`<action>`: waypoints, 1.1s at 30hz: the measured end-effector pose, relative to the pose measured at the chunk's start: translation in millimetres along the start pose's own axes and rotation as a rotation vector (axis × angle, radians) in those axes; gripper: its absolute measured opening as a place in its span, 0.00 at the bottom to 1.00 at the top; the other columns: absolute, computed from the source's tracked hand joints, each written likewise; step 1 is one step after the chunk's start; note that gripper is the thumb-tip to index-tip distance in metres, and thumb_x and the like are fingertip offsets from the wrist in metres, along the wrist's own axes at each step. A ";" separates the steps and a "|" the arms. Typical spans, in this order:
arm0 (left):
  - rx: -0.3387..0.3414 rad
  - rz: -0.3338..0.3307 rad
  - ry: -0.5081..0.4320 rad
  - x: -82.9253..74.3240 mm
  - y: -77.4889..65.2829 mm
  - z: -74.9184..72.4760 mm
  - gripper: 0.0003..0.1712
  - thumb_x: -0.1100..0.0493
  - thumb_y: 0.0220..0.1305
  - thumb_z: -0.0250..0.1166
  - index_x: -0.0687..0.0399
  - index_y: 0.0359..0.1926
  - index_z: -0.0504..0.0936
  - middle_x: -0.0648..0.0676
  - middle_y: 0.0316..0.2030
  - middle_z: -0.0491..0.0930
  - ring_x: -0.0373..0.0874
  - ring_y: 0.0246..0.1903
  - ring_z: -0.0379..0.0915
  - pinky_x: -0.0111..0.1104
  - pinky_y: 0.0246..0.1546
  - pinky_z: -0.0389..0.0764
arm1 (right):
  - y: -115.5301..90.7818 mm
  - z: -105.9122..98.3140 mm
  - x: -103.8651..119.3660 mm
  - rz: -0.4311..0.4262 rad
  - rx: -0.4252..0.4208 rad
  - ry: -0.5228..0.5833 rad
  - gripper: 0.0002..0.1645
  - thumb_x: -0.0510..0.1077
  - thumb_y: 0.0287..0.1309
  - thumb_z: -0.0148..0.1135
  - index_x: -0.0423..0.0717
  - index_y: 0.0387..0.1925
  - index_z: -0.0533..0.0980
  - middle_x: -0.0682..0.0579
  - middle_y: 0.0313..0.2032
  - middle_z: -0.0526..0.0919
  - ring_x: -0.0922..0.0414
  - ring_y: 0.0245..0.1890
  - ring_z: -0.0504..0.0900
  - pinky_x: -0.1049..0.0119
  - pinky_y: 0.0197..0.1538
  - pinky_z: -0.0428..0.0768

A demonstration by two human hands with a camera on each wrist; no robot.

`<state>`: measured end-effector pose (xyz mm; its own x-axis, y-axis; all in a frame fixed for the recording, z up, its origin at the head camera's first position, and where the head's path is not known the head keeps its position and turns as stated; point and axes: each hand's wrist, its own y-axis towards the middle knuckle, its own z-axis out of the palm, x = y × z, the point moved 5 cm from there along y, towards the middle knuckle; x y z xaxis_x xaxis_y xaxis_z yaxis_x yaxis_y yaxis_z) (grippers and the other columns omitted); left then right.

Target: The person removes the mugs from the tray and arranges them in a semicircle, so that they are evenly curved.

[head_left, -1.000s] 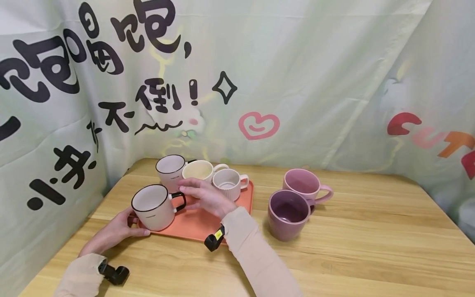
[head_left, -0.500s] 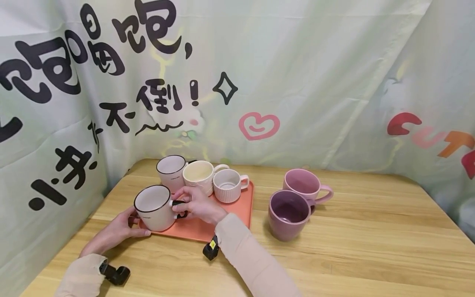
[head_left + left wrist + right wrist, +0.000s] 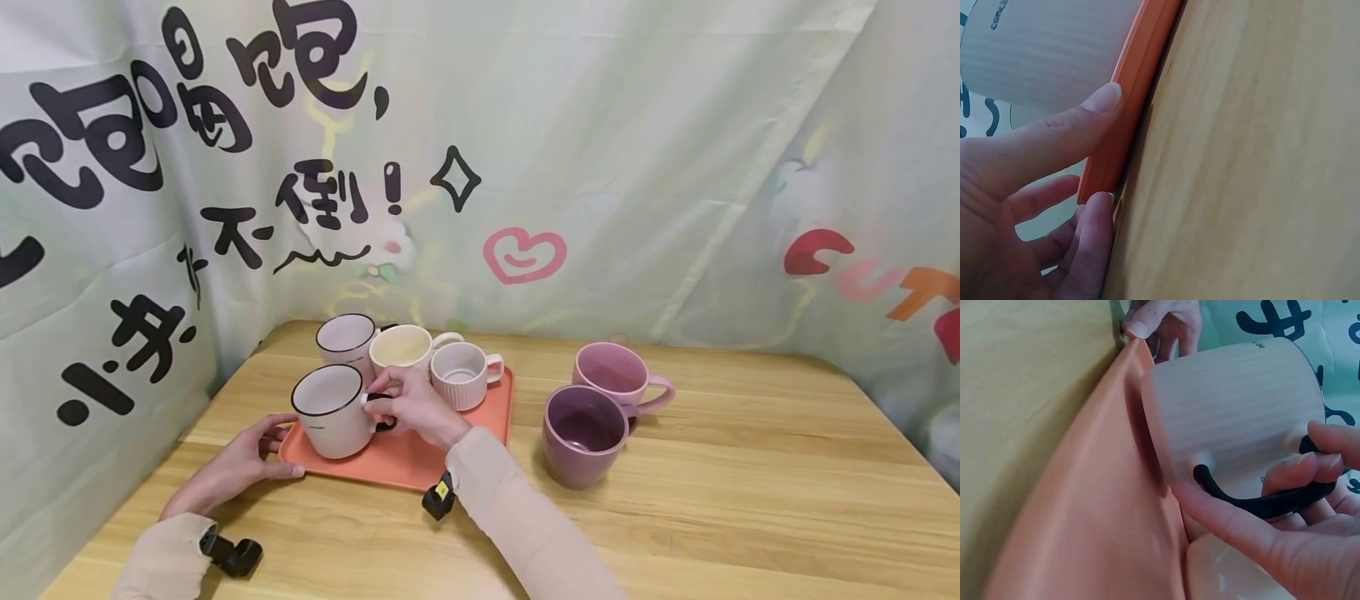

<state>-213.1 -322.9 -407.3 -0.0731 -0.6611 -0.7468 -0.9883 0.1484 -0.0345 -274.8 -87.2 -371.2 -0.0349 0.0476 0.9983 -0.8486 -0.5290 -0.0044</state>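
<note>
Two hands engaged. Your right hand (image 3: pixel 422 408) pinches the black handle (image 3: pixel 1266 505) between thumb and fingertips, one digit stretched toward the base. White mug (image 3: pixel 333 433) looks upright over the front-left part of the orange tray (image 3: pixel 401 473); can't tell whether its base touches. Your left hand (image 3: pixel 238 462) has the tray's near-left corner, thumb against the rim, other fingers curled round. Handling, my judgement: hold that corner firm against skidding; carry the mug level, since a side grip probably lets it tip; put the base down flat. Mind your right knuckles, just in front of the cream mug (image 3: pixel 397 350).
</note>
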 end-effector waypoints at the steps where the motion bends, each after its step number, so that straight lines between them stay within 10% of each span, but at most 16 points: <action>1: 0.001 -0.001 0.001 0.4 -0.1 -0.1 0.47 0.62 0.55 0.78 0.75 0.68 0.63 0.62 0.50 0.77 0.51 0.47 0.73 0.36 0.45 0.75 | -0.4 -1.5 0.9 0.001 -0.006 0.001 0.09 0.24 0.61 0.63 0.28 0.42 0.75 0.53 0.26 0.79 0.57 0.25 0.74 0.66 0.27 0.75; 12: 0.010 0.001 -0.006 0.9 0.4 0.3 0.49 0.58 0.54 0.79 0.73 0.70 0.63 0.62 0.50 0.77 0.51 0.47 0.73 0.38 0.47 0.74 | -11.6 -16.0 22.4 0.005 -0.024 0.064 0.06 0.25 0.63 0.60 0.33 0.39 0.73 0.50 0.22 0.71 0.53 0.24 0.68 0.36 0.47 0.79; 33: 0.008 0.005 -0.022 4.4 0.9 1.7 0.47 0.62 0.55 0.78 0.75 0.69 0.62 0.61 0.49 0.77 0.50 0.46 0.74 0.35 0.45 0.75 | -36.7 -48.2 72.7 -0.080 -0.076 0.016 0.07 0.27 0.65 0.61 0.38 0.36 0.71 0.49 0.21 0.66 0.50 0.23 0.60 0.38 0.43 0.81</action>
<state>-214.1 -324.4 -411.7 -0.0751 -0.6440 -0.7613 -0.9868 0.1578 -0.0362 -271.6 -23.4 -301.3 0.0266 0.1008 0.9946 -0.8864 -0.4575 0.0701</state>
